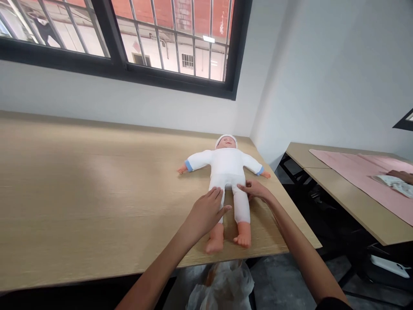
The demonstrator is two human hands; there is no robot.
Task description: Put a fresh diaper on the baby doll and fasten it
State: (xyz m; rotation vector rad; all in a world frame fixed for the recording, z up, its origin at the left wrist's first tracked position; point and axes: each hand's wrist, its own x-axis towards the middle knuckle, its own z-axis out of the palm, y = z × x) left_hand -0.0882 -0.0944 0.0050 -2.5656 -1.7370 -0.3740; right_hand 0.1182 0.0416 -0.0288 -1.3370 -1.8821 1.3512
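A baby doll lies on its back on the wooden table, arms spread and bare feet toward me. It wears a white cap, a white long-sleeved top with blue cuffs and white trousers. My left hand rests on the leg at the left, fingers stretched flat and thumb apart. At the outer side of the other thigh, my right hand grips the leg, thumb on top; its other fingers are partly hidden.
A barred window is above the table. Below the front edge hangs a translucent plastic bag. On the right, a second table bears a pink cloth, where another person's hand touches a folded white cloth.
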